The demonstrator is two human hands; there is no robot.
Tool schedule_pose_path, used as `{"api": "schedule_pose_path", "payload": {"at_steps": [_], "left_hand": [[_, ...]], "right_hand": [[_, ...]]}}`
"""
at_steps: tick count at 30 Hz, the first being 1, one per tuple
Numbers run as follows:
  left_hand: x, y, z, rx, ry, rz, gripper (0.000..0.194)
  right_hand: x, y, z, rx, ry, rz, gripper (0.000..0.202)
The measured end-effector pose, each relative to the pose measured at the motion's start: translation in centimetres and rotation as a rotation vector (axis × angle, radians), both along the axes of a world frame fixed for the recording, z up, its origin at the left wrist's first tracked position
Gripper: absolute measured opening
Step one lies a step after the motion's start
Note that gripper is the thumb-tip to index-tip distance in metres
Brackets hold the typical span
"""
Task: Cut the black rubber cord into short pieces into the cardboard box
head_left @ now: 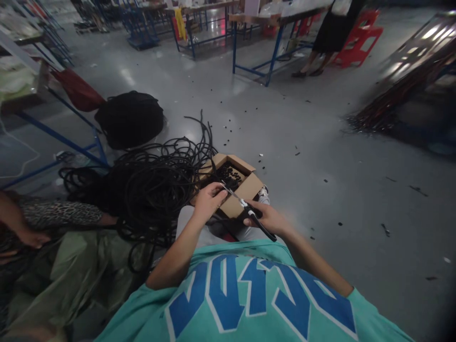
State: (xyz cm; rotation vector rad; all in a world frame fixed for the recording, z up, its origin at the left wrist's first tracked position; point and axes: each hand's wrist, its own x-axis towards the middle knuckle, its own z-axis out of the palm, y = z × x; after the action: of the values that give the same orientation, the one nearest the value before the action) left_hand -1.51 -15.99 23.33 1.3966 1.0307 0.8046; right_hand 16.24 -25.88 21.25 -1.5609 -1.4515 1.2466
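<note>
Over an open cardboard box [237,206], my right hand [265,217] is closed around the black handles of a pair of scissors [251,212]. The blades point up and left to the fingertips of my left hand [210,202]. That hand is pinched at the box's left side, and what it holds is too small to make out, dark against the dark contents. Small black pieces [231,173] lie inside the box. Long black cords [153,180] lie in a tangled heap just left of the box.
A black bundle [130,118] stands behind the cords. Another person's hand [33,237] and olive cloth [85,266] are at the left. Blue-legged tables [278,19], a standing person [335,28] and a red stool [359,45] are farther off. Black scraps dot the floor.
</note>
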Motion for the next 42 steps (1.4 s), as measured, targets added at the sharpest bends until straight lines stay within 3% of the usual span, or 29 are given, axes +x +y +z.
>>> {"api": "schedule_pose_path", "payload": {"at_steps": [10,16,24,32,38,42], "left_hand": [[0.2,-1.7,0.2,0.136,0.113,-0.033,0.018],[0.1,-1.9,0.5,0.071,0.068,-0.048,0.020],[0.2,-1.3,0.4,0.025,0.048,-0.067,0.022],[0.0,-0.8,-0.1,0.064,0.070,-0.032,0.020],[-0.3,-0.3,-0.5,0.185,0.177,0.009,0.016],[-0.5,0.0,-0.5,0.180,0.159,0.012,0.018]], "right_hand": [[-0.4,-0.2,1.3,0.127,-0.044,-0.004,0.056],[-0.6,-0.4,1.8,0.145,-0.034,-0.003,0.050],[-1.1,-0.3,0.9,0.152,0.051,-0.039,0.046],[-1.3,0.4,0.5,0.052,0.166,-0.037,0.038],[-1.4,1.1,0.1,-0.036,0.318,0.001,0.049],[-1.2,1.1,0.1,-0.015,0.249,0.012,0.050]]}}
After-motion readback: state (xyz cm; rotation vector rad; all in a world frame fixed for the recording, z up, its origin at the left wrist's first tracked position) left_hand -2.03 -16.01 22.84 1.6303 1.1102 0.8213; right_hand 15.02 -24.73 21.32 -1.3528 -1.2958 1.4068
